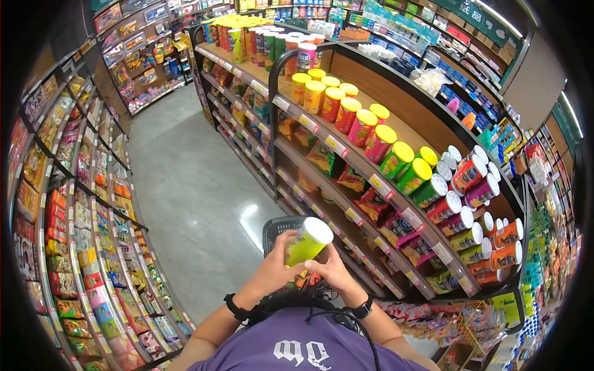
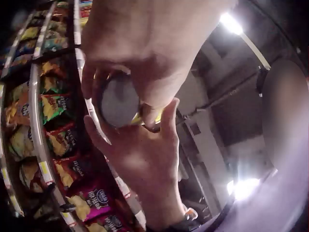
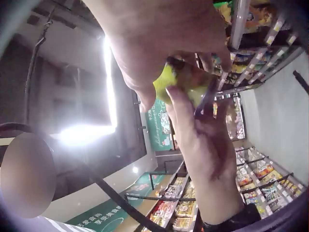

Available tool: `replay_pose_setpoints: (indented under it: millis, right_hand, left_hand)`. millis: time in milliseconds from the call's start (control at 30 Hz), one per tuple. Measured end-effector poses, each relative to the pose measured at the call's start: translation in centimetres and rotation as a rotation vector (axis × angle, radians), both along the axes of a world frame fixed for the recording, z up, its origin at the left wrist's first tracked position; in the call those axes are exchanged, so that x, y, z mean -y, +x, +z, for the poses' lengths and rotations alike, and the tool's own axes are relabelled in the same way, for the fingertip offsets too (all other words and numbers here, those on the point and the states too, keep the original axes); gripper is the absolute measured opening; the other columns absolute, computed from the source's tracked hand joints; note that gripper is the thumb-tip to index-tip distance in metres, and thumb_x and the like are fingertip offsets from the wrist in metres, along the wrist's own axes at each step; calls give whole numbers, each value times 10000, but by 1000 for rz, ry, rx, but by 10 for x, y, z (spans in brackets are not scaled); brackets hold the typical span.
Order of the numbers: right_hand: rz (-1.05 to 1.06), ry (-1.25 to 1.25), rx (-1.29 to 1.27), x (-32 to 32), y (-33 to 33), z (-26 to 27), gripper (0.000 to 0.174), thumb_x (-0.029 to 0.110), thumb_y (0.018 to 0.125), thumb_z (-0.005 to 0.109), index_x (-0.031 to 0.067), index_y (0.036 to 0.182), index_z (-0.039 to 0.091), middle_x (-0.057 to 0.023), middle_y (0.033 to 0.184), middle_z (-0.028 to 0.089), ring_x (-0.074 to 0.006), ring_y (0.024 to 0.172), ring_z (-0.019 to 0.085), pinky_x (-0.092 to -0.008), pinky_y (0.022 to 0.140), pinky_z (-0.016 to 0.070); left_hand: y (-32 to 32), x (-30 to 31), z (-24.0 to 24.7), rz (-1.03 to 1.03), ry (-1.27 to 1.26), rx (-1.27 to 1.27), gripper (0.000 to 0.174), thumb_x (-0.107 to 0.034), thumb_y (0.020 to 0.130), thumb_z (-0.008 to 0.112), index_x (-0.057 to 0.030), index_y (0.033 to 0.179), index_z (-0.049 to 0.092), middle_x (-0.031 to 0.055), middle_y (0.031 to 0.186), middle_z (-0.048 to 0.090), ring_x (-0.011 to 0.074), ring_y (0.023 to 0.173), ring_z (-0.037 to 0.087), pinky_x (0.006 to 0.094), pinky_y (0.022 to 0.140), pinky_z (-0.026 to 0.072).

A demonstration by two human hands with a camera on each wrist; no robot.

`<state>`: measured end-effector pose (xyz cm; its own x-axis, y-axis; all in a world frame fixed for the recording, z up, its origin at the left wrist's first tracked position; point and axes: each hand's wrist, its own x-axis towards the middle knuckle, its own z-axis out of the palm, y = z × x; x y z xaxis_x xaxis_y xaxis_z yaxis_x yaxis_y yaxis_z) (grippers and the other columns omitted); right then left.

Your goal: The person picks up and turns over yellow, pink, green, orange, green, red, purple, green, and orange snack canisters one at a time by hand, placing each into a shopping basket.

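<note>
A lime-green chip can (image 1: pixel 307 241), its white lid tipped toward 1 o'clock, sits low in the middle of the head view. The left grip (image 1: pixel 272 267) curls round it from 8 o'clock, and the right grip (image 1: pixel 333 271) clasps it from 5 o'clock. A black basket (image 1: pixel 275 227) lies just behind at 10 o'clock. Yellow-lidded cans (image 1: pixel 362 127) line a shelf (image 1: pixel 322 137) at 1 o'clock.

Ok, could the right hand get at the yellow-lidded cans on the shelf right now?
Probably not yet: the right hand grips the green can together with the left hand. Nothing stands in front of the yellow-lidded cans on the open shelf, so once freed it likely could.
</note>
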<state>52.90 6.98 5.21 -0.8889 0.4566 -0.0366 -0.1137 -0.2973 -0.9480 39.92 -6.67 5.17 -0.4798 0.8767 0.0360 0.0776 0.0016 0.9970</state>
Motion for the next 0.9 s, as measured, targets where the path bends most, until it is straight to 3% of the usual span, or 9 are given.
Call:
replay_pose_setpoints:
  millis: [33,100,133,367,467,600,667,767,900]
  right_hand:
    - [7,0,0,1,0,1,814,195,849,841,-16,1489,384,-134,1428,530,-248,1335,504,-402,1142,389]
    - [-45,-169,55,3,-2,1,689,144,870,813,-23,1431,451,-125,1336,595,-237,1233,584,-383,1057,482]
    - [-138,-251,6,6,-5,-5,547,93,885,785,-31,1347,520,-109,1228,643,-211,1117,642,-359,955,550]
    - [-258,-221,-61,0,3,0,420,39,884,752,-43,1263,589,-117,1148,699,-196,1019,688,-345,913,563]
    - [-272,-125,-29,-6,8,-7,390,40,886,745,-48,1242,612,-120,1135,717,-191,998,698,-343,906,562]
    - [-205,-140,-38,-12,15,-4,408,55,880,756,-49,1246,608,-115,1139,714,-180,1006,693,-343,904,562]
    - [-172,-175,-33,-13,16,-3,426,62,871,763,-49,1250,602,-111,1137,714,-177,1008,691,-339,902,562]
    - [-183,-152,-10,-15,19,-10,438,74,866,772,-45,1251,599,-108,1137,713,-177,1009,691,-337,907,560]
    - [-139,-144,3,-16,22,-11,449,83,866,775,-41,1258,595,-107,1147,708,-176,1014,688,-337,911,558]
  left_hand:
    - [4,-2,0,7,0,0,805,-234,864,819,-30,1491,356,194,1395,515,319,1318,521,416,1082,435]
    - [10,-8,-1,55,35,-597,932,-254,819,852,-40,1519,276,203,1407,494,360,1272,529,437,1052,454]
    - [14,-9,8,57,27,-575,913,-259,801,852,-42,1508,316,213,1351,503,401,1215,528,452,1035,454]
    - [10,-8,16,39,46,-635,778,-293,807,841,-42,1432,451,180,1297,501,346,1217,511,423,1050,424]
    - [6,-7,16,141,138,-458,636,-198,843,781,-56,1399,505,130,1287,517,265,1191,541,377,971,462]
    - [5,-6,17,173,117,-365,552,-157,872,767,-16,1350,530,165,1251,558,300,1120,613,379,947,509]
    - [6,-5,12,177,106,-297,494,-110,883,724,-53,1344,558,105,1228,580,228,1156,587,342,898,494]
    - [7,-4,8,151,65,-297,414,-111,888,721,-43,1281,605,98,1199,613,220,1122,611,339,885,503]
    - [8,-3,9,132,65,-328,328,-125,915,704,-3,1210,630,127,1143,630,261,1056,648,342,923,507]
